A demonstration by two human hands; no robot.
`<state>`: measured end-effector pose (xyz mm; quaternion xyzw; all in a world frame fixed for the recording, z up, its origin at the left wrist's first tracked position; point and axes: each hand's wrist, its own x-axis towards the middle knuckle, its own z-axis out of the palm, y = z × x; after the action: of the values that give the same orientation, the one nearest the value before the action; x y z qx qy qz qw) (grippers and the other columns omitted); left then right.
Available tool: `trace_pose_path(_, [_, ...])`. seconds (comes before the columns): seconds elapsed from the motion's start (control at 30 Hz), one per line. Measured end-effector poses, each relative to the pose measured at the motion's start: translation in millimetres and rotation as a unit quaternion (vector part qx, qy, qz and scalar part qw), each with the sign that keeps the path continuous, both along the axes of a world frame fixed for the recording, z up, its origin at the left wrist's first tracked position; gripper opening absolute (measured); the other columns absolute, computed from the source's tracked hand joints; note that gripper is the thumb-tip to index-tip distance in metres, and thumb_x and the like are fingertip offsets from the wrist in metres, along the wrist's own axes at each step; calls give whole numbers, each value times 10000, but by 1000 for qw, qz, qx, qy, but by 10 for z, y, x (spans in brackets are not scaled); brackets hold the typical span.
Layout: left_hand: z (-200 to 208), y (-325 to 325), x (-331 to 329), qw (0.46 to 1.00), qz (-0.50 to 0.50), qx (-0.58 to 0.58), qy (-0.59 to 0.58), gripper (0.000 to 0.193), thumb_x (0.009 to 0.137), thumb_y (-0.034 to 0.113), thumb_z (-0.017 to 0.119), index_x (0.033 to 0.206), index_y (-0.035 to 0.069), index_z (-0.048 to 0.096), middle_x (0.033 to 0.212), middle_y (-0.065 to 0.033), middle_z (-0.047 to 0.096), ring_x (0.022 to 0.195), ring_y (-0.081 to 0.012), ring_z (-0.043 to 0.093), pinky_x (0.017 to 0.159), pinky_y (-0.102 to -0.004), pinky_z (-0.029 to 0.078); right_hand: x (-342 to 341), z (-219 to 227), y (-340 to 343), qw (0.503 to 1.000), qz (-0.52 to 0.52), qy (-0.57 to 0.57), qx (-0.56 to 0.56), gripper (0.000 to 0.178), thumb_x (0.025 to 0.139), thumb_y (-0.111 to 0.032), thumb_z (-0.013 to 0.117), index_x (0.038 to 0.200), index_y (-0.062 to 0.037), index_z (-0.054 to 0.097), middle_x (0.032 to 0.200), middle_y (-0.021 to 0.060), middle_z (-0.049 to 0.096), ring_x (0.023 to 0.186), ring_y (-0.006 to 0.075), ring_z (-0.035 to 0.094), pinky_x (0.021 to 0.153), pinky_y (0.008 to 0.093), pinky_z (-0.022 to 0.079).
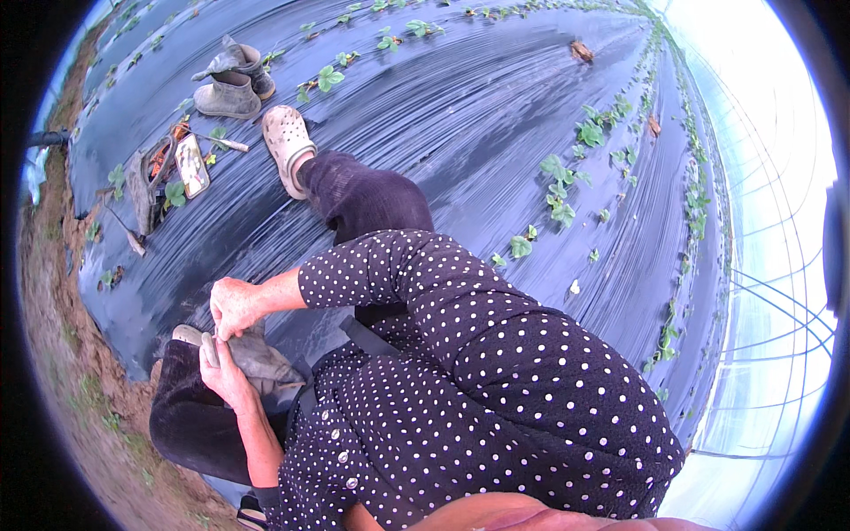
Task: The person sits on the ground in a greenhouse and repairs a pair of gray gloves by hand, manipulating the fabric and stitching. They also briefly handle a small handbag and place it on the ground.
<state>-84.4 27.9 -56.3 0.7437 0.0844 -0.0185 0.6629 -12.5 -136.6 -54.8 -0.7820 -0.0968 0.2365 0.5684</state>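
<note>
My right hand (pixel 235 306) is closed in a pinch, its fingertips meeting those of my left hand (pixel 227 379) just below it. My left fingers are curled around a soft grey piece of cloth (pixel 210 350), perhaps part of a glove; what exactly lies between the right fingertips is hidden. Crumpled grey fabric (pixel 266 361) lies behind my left hand, against my lap. Both hands are above my bent left leg (pixel 190 411) in dark trousers. Further out, my right foot wears a pale spotted clog (pixel 288 150).
Black plastic mulch (pixel 478 133) covers the ground, with rows of small green plants (pixel 560 190). Grey boots (pixel 227 95) stand at the far left. Nearer are a phone (pixel 191 166), a grey bag-like thing (pixel 146 186) and a thin-handled tool (pixel 127 232). Bare soil (pixel 53 292) borders the left; a plastic-covered tunnel wall (pixel 761 265) curves along the right.
</note>
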Motion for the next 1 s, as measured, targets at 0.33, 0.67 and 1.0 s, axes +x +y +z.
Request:
trace_pose_path(0.33, [-50, 4, 19, 999, 15, -40, 15, 154, 991, 96, 650, 1077, -31, 665, 968, -36, 669, 870, -109, 601, 780, -277, 498, 0, 4, -5, 1000, -1, 14, -14, 117, 697, -160, 813, 737, -54, 785, 603, 49, 713, 550, 116, 689, 565, 295, 537])
trace_pose_path(0.67, [-141, 86, 42, 999, 5, -23, 27, 202, 990, 93, 655, 1135, -47, 647, 1011, -47, 673, 894, -115, 612, 813, -284, 505, 15, -41, -16, 1000, 11, 10, -3, 109, 690, -140, 781, 754, -52, 793, 620, 47, 723, 555, 124, 691, 592, 298, 549])
trace_pose_path(1.0, [-65, 20, 29, 999, -17, -28, 21, 173, 996, 86, 641, 1119, -36, 644, 1006, -42, 670, 883, -110, 606, 789, -279, 504, -23, 9, -43, 1000, -14, 6, -26, 127, 681, -172, 802, 729, -55, 787, 594, 45, 711, 547, 127, 684, 590, 305, 544])
